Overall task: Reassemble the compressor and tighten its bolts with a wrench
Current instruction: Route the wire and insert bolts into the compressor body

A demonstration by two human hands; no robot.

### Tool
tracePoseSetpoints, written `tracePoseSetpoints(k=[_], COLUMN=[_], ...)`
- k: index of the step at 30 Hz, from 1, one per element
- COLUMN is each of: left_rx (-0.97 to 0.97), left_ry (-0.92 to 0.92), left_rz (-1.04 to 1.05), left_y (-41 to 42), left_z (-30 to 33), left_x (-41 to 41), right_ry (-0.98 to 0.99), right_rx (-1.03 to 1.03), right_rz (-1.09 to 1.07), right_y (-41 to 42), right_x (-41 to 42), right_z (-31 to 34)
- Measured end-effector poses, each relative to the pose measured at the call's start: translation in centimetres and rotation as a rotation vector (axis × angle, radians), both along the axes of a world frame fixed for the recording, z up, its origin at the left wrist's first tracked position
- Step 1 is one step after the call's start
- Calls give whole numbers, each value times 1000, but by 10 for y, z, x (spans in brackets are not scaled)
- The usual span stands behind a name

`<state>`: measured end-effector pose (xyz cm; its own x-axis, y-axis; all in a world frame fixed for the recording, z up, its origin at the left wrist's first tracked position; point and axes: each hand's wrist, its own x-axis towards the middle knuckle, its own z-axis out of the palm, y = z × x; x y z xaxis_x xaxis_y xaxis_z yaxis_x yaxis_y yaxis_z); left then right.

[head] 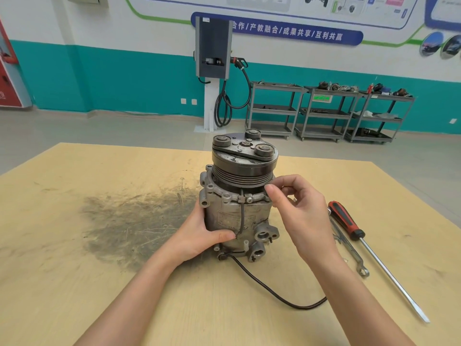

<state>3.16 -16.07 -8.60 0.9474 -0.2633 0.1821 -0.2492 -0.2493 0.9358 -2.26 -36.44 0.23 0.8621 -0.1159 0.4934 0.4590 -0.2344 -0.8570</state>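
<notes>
Standing upright near the middle of the pale plywood bench [74,245]: grey cast-metal compressor with dark grooved pulley on top [239,201].

Left hand [199,236] gripping the lower body from its left side, thumb curled across the front by the label. Right hand [299,211] pinching with thumb and forefinger at the flange just under the pulley, right side; likely seating or finger-starting a bolt there, though no bolt showing between the fingertips.

Handling, as judged: looking heavy and rigid, a top-heavy casting resting on a small lugged base, so liable to tip under wrench load. Bracing low on the barrel, as the left hand is doing, seeming the sound hold; pulley likely free to turn, so a poor place to grab. Surface looking grimy, possibly oily and slippery.

Trailing from the base toward the near right: thin black cable [274,293], lying loose on the bench, apt to snag a forearm.

Lying near, on the right of the compressor: slim steel wrench [349,248], not in hand, and just beyond it a long flat screwdriver with red and black handle [345,219]. Nothing blocking the reach to either.

Spreading left of the compressor: dark greasy smear [129,221] on the bench.

Standing far back against the teal and white wall: grey wall-mounted charging unit with hose [213,48] and grey metal shelf trolleys [324,111] carrying parts.
</notes>
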Motion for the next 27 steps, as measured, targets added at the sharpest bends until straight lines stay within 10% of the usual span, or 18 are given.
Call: tracePoseSetpoints(k=[27], left_rx=[10], left_ry=[18], left_rz=[6], left_y=[0], left_z=[6], left_x=[-5], right_ry=[23], right_rx=[-75], right_rz=[-43], right_y=[3], right_x=[0], right_z=[2])
